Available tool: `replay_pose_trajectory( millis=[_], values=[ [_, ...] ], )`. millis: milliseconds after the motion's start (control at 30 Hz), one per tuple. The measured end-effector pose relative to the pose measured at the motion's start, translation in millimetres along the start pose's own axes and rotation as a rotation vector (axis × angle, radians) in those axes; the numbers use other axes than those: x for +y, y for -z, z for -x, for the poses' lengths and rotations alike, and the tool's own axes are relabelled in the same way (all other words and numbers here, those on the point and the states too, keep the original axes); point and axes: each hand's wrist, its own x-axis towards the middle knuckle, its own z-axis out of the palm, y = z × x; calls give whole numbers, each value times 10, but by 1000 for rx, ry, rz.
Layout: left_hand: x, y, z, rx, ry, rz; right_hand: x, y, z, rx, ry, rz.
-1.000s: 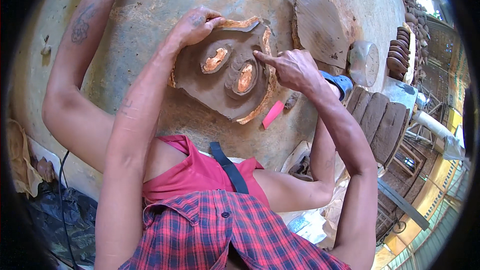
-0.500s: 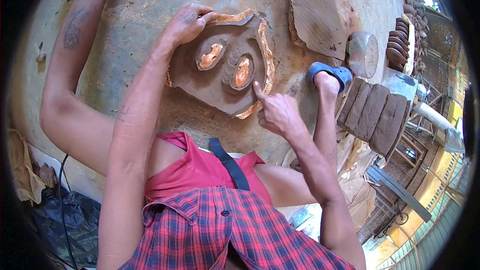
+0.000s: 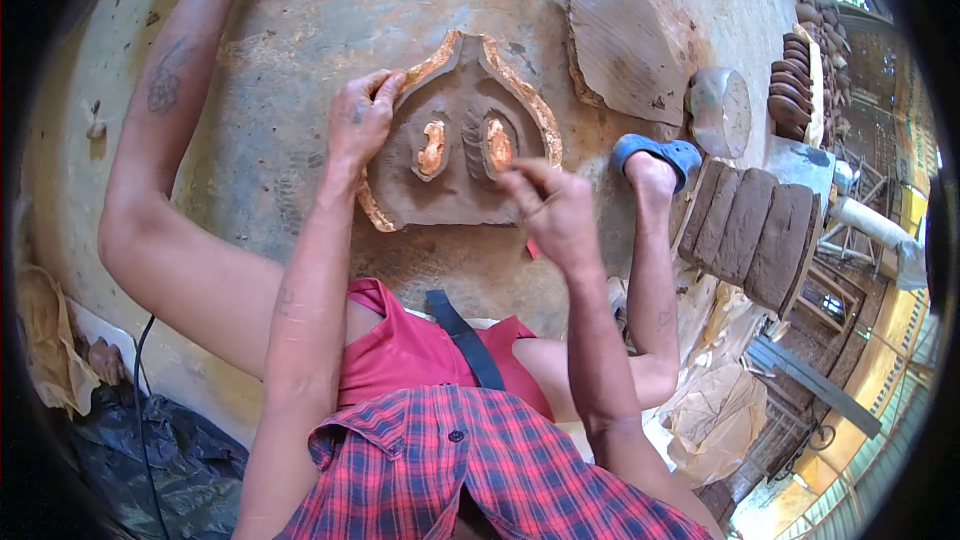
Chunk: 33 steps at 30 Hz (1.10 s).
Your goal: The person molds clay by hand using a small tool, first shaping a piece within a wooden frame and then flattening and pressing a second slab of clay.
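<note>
Lying between and just ahead of both hands, pointed brown clay relief slab (image 3: pixel 455 140), left hand (image 3: pixel 358 120) gripping its edge, right hand (image 3: pixel 555 210) pinching nearer, fingertips together

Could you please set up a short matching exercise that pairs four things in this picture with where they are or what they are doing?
Things:
1. left hand
2. right hand
3. blue rubber sandal
4. row of dark brown clay slabs

Places or states:
A. standing on edge at the right
B. resting on the left rim of the brown pointed clay mould
C. worn on a foot beside the mould
D. fingers pinched over the mould's lower right part

Pairs: 1-B, 2-D, 3-C, 4-A
</note>
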Motion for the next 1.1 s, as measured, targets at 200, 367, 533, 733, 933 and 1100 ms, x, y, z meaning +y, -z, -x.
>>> replay_pose_trajectory(
  millis=[200,367,533,733,933,1100],
  values=[
    [138,47,-23,-53,48,-85,-61,161,-619,-59,-76,222],
    [127,62,-228,-99,-60,-110,-8,62,-836,-131,1,207],
    [144,57,-316,-182,-44,-103,17,-12,-851,-239,-65,245],
    [129,51,-336,-189,-75,-114,-60,-140,-857,-472,-132,419],
    [115,42,-334,-167,-88,-128,-116,-226,-757,-538,85,703],
    [83,46,-350,-176,-98,-137,-229,-151,-657,-707,156,882]
  ],
)
